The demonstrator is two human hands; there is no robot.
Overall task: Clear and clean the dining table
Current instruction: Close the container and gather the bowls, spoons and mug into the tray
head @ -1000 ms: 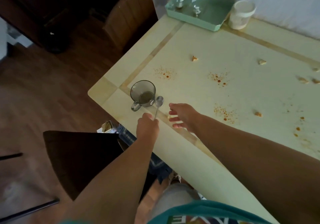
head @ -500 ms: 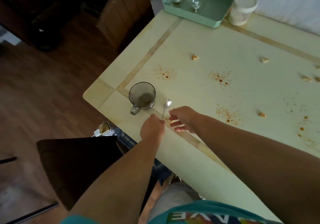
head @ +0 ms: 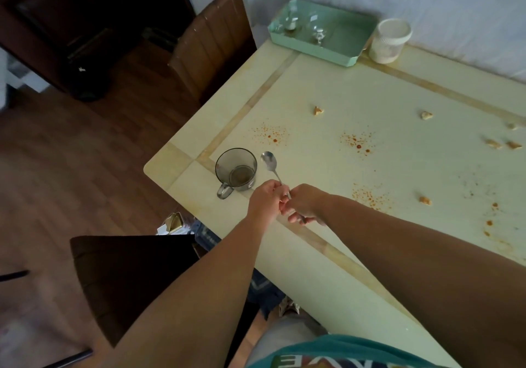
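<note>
A metal spoon (head: pixel 269 161) points its bowl up and away, just right of a smoky glass mug (head: pixel 236 172) with brown dregs, near the left corner of the pale dining table (head: pixel 327 279). My left hand (head: pixel 263 201) pinches the spoon's handle. My right hand (head: pixel 306 205) meets it from the right, its fingers curled round the lower part of the same handle. Orange sauce spatters (head: pixel 357 142) and several bread crumbs (head: pixel 318 110) lie scattered over the tabletop.
A green tray (head: pixel 345 54) with two small glass shakers and a white tub (head: pixel 390 41) stand at the far edge by the wall. A brown chair (head: pixel 213 45) stands at the table's left end, and a dark chair (head: pixel 128 270) is close by me.
My left hand lifted the spoon from beside the mug and brought its handle to my right hand. My right hand's fingers, spread before, now curl round the handle.
</note>
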